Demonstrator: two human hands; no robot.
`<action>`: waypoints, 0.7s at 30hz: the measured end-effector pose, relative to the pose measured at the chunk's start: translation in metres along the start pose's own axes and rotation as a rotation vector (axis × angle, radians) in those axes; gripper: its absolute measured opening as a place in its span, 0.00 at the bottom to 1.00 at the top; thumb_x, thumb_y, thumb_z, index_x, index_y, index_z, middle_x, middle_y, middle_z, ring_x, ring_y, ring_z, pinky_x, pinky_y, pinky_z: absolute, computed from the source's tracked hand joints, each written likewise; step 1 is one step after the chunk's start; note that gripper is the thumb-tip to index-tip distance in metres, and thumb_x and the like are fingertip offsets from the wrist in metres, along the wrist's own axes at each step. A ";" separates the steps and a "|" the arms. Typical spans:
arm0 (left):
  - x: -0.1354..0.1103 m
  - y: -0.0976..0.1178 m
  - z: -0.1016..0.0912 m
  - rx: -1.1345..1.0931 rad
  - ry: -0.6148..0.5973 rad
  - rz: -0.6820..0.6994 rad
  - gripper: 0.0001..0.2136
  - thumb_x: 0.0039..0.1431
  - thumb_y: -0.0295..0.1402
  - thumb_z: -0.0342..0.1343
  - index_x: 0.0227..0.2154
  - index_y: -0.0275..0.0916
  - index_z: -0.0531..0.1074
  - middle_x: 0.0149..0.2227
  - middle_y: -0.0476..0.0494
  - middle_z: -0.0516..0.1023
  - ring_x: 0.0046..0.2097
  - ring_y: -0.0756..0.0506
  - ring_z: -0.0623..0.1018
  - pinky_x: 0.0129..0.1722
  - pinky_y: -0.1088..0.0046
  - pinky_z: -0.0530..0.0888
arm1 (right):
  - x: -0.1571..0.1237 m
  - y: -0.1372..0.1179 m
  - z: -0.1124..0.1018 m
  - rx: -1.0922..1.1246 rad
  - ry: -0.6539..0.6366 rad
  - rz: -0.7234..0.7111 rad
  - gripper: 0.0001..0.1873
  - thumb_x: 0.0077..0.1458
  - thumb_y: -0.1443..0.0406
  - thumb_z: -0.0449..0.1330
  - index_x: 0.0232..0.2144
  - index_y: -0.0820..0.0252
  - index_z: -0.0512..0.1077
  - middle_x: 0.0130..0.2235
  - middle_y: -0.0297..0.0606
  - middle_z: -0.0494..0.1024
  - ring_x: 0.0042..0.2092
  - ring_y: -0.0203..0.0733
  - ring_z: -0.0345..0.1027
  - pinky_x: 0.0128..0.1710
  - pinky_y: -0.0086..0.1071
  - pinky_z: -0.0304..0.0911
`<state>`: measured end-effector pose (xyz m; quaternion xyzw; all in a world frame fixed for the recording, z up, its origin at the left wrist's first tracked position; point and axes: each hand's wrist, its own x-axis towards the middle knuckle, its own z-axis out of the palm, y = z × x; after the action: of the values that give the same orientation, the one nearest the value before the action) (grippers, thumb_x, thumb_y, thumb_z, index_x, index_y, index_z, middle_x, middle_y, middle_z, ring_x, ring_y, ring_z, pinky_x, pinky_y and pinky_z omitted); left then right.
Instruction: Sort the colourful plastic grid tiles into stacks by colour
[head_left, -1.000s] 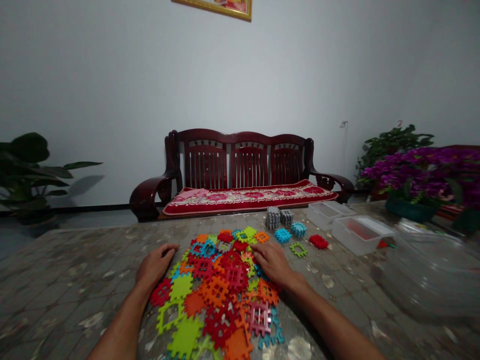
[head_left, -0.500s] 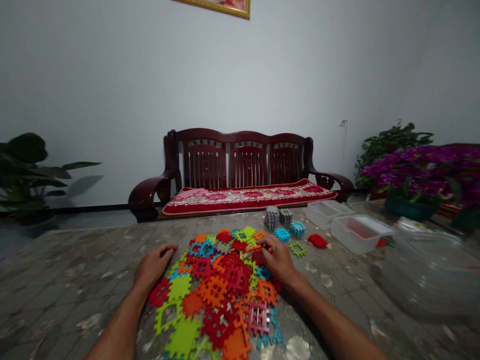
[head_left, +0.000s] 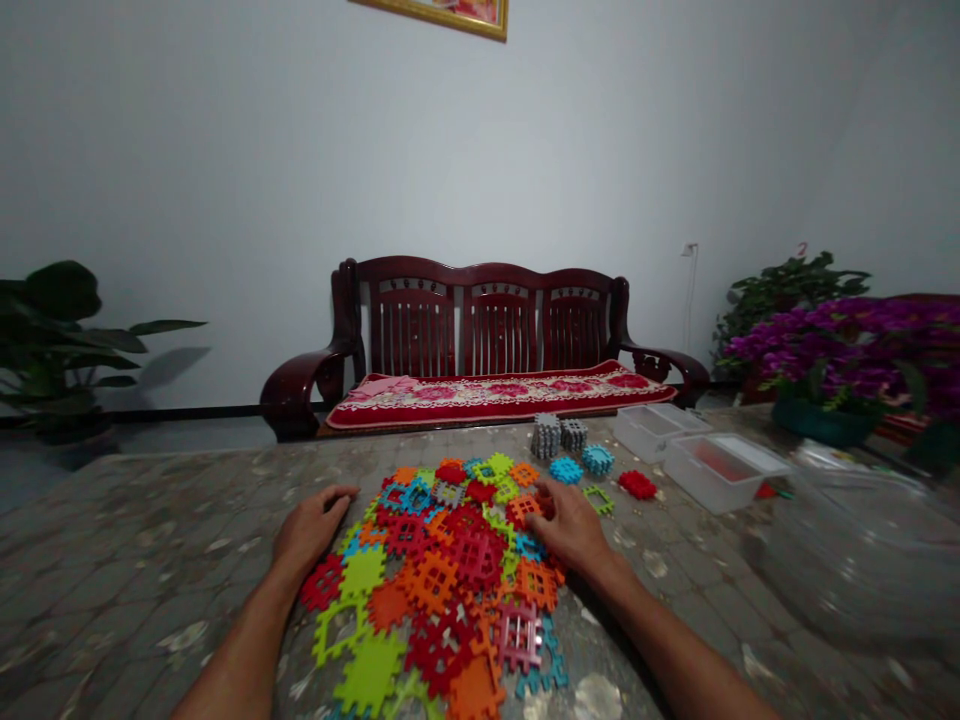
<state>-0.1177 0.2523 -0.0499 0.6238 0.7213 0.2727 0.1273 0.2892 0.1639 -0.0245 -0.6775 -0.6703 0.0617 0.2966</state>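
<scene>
A pile of flat plastic interlocking tiles with toothed edges, in red, orange, green and blue, covers the table in front of me; an orange solid tile (head_left: 389, 604) lies among them. My left hand (head_left: 309, 532) rests on the table at the pile's left side, fingers loosely apart and holding nothing. At the pile's right edge is my right hand (head_left: 574, 525), its thumb and fingers apart beside an orange windowed tile (head_left: 523, 509) that lies flat on other tiles. The fingertips are close to that tile or touch it; I cannot tell which.
Grey tile stacks (head_left: 547, 436), blue tile stacks (head_left: 598, 460), a green frame tile (head_left: 598, 500) and red tiles (head_left: 637, 485) stand beyond my right hand. Clear plastic boxes (head_left: 709, 485) and a large clear container (head_left: 862, 550) occupy the right. A wooden bench (head_left: 296, 385) stands behind the table.
The orange tile, tilted up in my right hand's fingers before, now lies flat on the pile. My right hand has let it go and opened slightly. My left hand stays in place.
</scene>
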 end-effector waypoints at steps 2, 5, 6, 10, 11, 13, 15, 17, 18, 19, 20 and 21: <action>0.001 -0.002 0.002 -0.010 0.013 0.012 0.16 0.60 0.39 0.51 0.43 0.47 0.82 0.47 0.47 0.85 0.47 0.42 0.82 0.45 0.72 0.76 | -0.002 -0.007 -0.004 -0.081 -0.036 -0.006 0.23 0.51 0.58 0.63 0.50 0.56 0.74 0.44 0.40 0.80 0.46 0.49 0.71 0.45 0.36 0.61; 0.003 -0.006 0.003 -0.016 0.007 0.015 0.16 0.59 0.40 0.51 0.43 0.47 0.82 0.47 0.47 0.85 0.47 0.42 0.82 0.46 0.73 0.75 | -0.003 -0.014 -0.006 -0.181 -0.058 -0.020 0.26 0.51 0.55 0.65 0.52 0.57 0.73 0.45 0.42 0.80 0.47 0.51 0.69 0.46 0.37 0.59; 0.003 -0.006 0.003 -0.014 0.003 0.014 0.16 0.60 0.40 0.51 0.44 0.47 0.82 0.48 0.47 0.85 0.47 0.42 0.82 0.46 0.73 0.75 | -0.003 -0.016 -0.006 -0.208 -0.060 -0.025 0.27 0.51 0.55 0.65 0.52 0.58 0.73 0.46 0.44 0.80 0.48 0.52 0.69 0.46 0.38 0.59; 0.001 -0.003 0.000 -0.003 0.008 0.026 0.17 0.60 0.40 0.50 0.43 0.46 0.82 0.47 0.47 0.85 0.48 0.42 0.82 0.46 0.72 0.75 | -0.003 -0.021 -0.004 -0.269 -0.068 -0.044 0.29 0.53 0.55 0.63 0.55 0.59 0.71 0.49 0.46 0.79 0.51 0.54 0.68 0.49 0.40 0.58; 0.000 -0.001 -0.001 -0.002 0.012 0.029 0.17 0.60 0.40 0.50 0.43 0.45 0.82 0.47 0.47 0.85 0.48 0.42 0.82 0.46 0.72 0.75 | -0.004 -0.021 -0.003 -0.276 -0.071 -0.045 0.29 0.53 0.55 0.63 0.55 0.59 0.71 0.49 0.46 0.79 0.51 0.54 0.68 0.49 0.40 0.58; -0.001 0.001 -0.002 -0.005 0.013 0.033 0.17 0.59 0.40 0.50 0.42 0.45 0.82 0.47 0.47 0.85 0.48 0.42 0.82 0.46 0.72 0.75 | -0.004 -0.022 -0.003 -0.278 -0.076 -0.039 0.28 0.53 0.57 0.62 0.55 0.59 0.71 0.47 0.46 0.80 0.50 0.54 0.69 0.48 0.40 0.59; -0.002 0.002 -0.002 -0.009 0.007 0.034 0.17 0.59 0.40 0.50 0.43 0.45 0.82 0.47 0.47 0.85 0.47 0.42 0.82 0.45 0.72 0.75 | -0.004 -0.021 -0.003 -0.242 -0.073 -0.028 0.28 0.53 0.58 0.61 0.56 0.60 0.71 0.46 0.45 0.80 0.48 0.53 0.70 0.47 0.39 0.60; -0.002 0.001 -0.001 -0.011 0.010 0.040 0.17 0.59 0.39 0.50 0.42 0.45 0.82 0.47 0.47 0.85 0.46 0.42 0.82 0.44 0.72 0.75 | 0.000 -0.017 -0.005 -0.172 -0.045 -0.007 0.30 0.52 0.59 0.62 0.58 0.59 0.69 0.46 0.43 0.81 0.48 0.51 0.71 0.47 0.38 0.62; -0.001 0.000 -0.001 -0.011 0.013 0.043 0.17 0.59 0.40 0.50 0.42 0.45 0.82 0.46 0.47 0.85 0.46 0.42 0.82 0.44 0.72 0.75 | 0.002 -0.013 -0.007 -0.135 -0.019 0.013 0.31 0.52 0.59 0.62 0.59 0.58 0.68 0.47 0.43 0.81 0.48 0.50 0.71 0.47 0.37 0.62; -0.001 0.000 -0.001 -0.010 0.016 0.041 0.17 0.58 0.40 0.50 0.42 0.45 0.82 0.46 0.47 0.85 0.46 0.42 0.82 0.45 0.72 0.75 | 0.006 -0.009 -0.010 -0.104 0.013 0.037 0.32 0.52 0.59 0.62 0.60 0.58 0.67 0.48 0.43 0.80 0.49 0.50 0.72 0.48 0.37 0.63; 0.000 -0.001 0.000 -0.009 0.017 0.036 0.17 0.58 0.40 0.50 0.42 0.45 0.82 0.46 0.46 0.85 0.47 0.42 0.82 0.45 0.72 0.75 | 0.009 -0.004 -0.013 -0.083 0.048 0.067 0.33 0.53 0.59 0.62 0.61 0.58 0.67 0.49 0.43 0.80 0.50 0.50 0.72 0.48 0.37 0.63; 0.000 -0.001 0.000 -0.008 0.016 0.031 0.17 0.59 0.40 0.50 0.42 0.45 0.82 0.46 0.46 0.85 0.47 0.42 0.82 0.45 0.72 0.75 | 0.013 0.001 -0.017 -0.072 0.081 0.099 0.33 0.54 0.58 0.61 0.62 0.57 0.66 0.50 0.43 0.80 0.50 0.49 0.73 0.48 0.36 0.63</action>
<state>-0.1188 0.2522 -0.0505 0.6323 0.7113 0.2828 0.1198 0.2993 0.1710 -0.0075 -0.7220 -0.6252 0.0246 0.2953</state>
